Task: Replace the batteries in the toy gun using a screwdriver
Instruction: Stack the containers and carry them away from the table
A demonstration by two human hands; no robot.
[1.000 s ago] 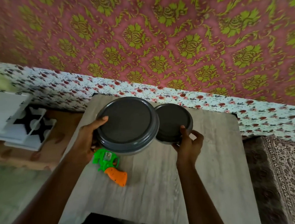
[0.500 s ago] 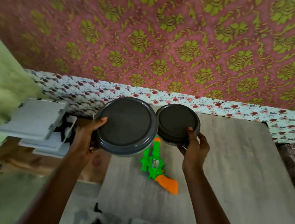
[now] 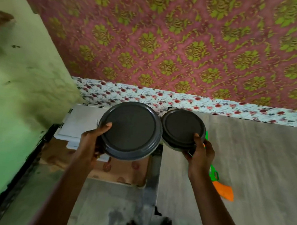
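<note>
Your left hand (image 3: 89, 143) is gripping the big tub (image 3: 130, 130) and your right hand (image 3: 200, 152) the small tub (image 3: 183, 128) by their edges, risking a slip onto the toy gun (image 3: 223, 190).

Two round containers with dark grey lids are seen from above, rims just beside each other: a larger container (image 3: 130, 130) at the left and a smaller container (image 3: 180, 127) at the right. The smaller one is seen over the far left corner of a pale wood-grain table (image 3: 257, 157). A stack of flat white boxes (image 3: 82, 121) is partly covered by the larger one and is set on a brown patterned mat (image 3: 121, 171). Behind, a pink cloth with green motifs (image 3: 168, 42) is hung above a white floral strip (image 3: 127, 93). A green wall (image 3: 12, 82) is seen at the left.
</note>
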